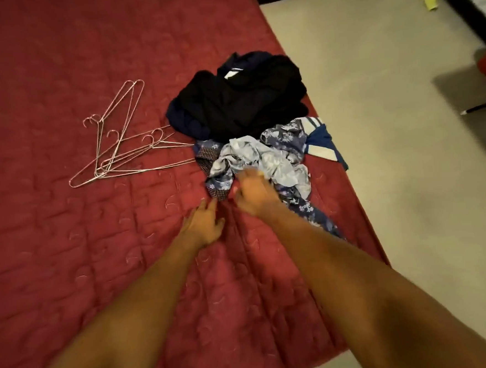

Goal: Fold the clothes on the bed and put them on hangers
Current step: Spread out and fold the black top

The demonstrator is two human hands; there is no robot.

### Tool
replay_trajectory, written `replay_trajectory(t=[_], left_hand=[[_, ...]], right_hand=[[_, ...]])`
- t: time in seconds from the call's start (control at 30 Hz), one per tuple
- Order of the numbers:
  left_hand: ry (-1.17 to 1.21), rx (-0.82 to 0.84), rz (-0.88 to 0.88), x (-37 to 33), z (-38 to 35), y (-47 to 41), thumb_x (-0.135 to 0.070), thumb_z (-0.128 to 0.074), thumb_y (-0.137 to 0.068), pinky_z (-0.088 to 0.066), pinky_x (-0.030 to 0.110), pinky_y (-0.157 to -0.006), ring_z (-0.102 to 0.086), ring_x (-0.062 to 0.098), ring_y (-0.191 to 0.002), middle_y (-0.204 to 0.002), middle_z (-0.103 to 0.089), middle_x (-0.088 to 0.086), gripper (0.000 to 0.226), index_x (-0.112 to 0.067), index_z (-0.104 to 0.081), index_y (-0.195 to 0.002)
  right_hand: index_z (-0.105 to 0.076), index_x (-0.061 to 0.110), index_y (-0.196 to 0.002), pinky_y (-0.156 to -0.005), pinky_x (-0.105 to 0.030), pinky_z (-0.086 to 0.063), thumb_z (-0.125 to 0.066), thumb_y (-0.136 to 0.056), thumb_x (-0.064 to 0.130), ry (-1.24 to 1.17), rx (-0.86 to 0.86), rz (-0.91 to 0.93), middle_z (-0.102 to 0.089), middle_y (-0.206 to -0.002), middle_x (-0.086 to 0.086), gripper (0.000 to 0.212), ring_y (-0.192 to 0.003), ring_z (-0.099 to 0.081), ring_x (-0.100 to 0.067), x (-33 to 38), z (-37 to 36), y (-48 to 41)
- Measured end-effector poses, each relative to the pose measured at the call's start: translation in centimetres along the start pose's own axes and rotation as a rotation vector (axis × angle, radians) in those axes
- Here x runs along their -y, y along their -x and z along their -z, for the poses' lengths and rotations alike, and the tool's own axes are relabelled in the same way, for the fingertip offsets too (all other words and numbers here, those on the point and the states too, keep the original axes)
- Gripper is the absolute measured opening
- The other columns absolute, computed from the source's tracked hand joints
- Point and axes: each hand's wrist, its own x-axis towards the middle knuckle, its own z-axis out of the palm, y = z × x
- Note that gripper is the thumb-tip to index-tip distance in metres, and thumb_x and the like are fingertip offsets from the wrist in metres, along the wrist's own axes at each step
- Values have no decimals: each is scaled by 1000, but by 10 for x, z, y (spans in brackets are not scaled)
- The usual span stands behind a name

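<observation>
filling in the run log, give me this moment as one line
clothes pile: unfolded | hangers: loose beside it | left hand: open, near pile | right hand: at floral garment, grip blurred

The red-quilted bed (68, 253) carries a loose cluster of pink wire hangers (118, 152) at left and, just beside them near the right edge, a clothes pile comprising black garments (244, 97) behind crumpled blue floral fabric (284, 140).
</observation>
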Motion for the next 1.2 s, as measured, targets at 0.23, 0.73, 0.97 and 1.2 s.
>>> replay_trajectory(t=[0.23,0.73,0.97,1.2], left_hand=[[88,230,155,27,-18,-57,-53,-57,-97,-14,56,-124,2,51,-152,-168,19,3,84,-41,-3,-161],[346,-104,120,37,39,40,-31,-67,-93,-42,34,-104,-53,34,-133,-138,-61,15,73,-8,-36,-154],[402,-525,76,52,185,150,-22,-69,-93,-44,36,-101,-59,38,-124,-135,-62,21,69,-8,-39,-153],[672,-860,-214,70,288,293,-23,-62,-71,-49,26,-79,-64,11,-100,-115,-69,-2,66,-27,-56,-137]], right_hand=[[-65,21,-135,-115,-52,-35,-58,-95,25,41,-136,-37,-36,-154,-21,41,-142,-34,-42,0,11,-164],[-61,9,-104,-83,-30,-40,-62,-93,-2,-436,-562,134,-64,-110,-8,16,-105,-59,-24,53,155,-113],[-62,10,-105,-81,-28,-42,-47,-106,13,-484,-641,552,-61,-102,2,15,-93,-55,-17,199,259,-42],[-74,21,-97,-62,-25,-35,-51,-101,0,-702,-146,643,-60,-69,11,31,-55,-47,-13,374,257,77]])
